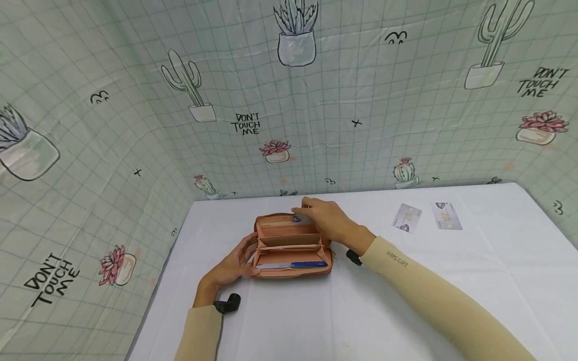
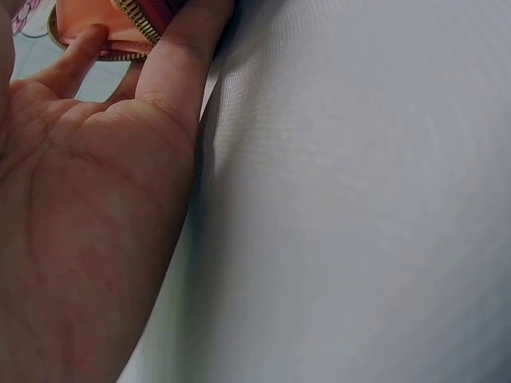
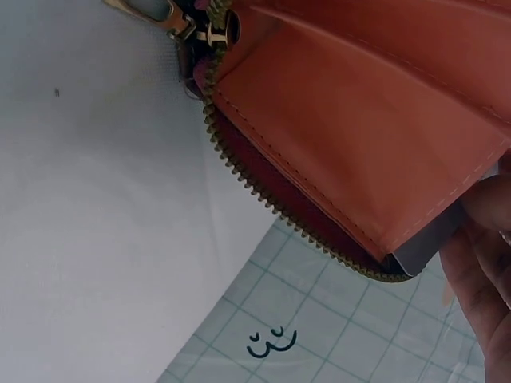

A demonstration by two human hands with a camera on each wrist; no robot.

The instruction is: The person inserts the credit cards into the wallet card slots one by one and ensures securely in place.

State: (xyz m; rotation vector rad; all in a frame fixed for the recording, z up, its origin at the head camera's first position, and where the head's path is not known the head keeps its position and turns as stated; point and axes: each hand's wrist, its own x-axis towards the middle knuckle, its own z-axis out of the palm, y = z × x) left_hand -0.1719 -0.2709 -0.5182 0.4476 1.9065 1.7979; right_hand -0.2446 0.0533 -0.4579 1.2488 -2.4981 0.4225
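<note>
An orange zip-around wallet (image 1: 283, 230) lies open on the table, its folded compartments facing up. Along its left edge, my left hand (image 1: 232, 263) grips it, with the thumb near the front corner and fingers at the side. At the back right, my right hand (image 1: 327, 218) pinches a grey card (image 3: 429, 246) whose lower part sits in a pocket of the wallet. A dark emblem shows on that card in the head view. Blue and white cards (image 1: 309, 264) fill the front slot. Brass zipper teeth (image 3: 247, 182) edge the wallet in the right wrist view.
Two printed grey cards, one tilted (image 1: 407, 218) and one straighter (image 1: 447, 216), lie apart on the white table (image 1: 289, 321), right of the wallet. A metal clasp (image 3: 172, 17) hangs from the wallet's side. Behind stands a grid-patterned cloth (image 1: 316, 100) with cactus drawings.
</note>
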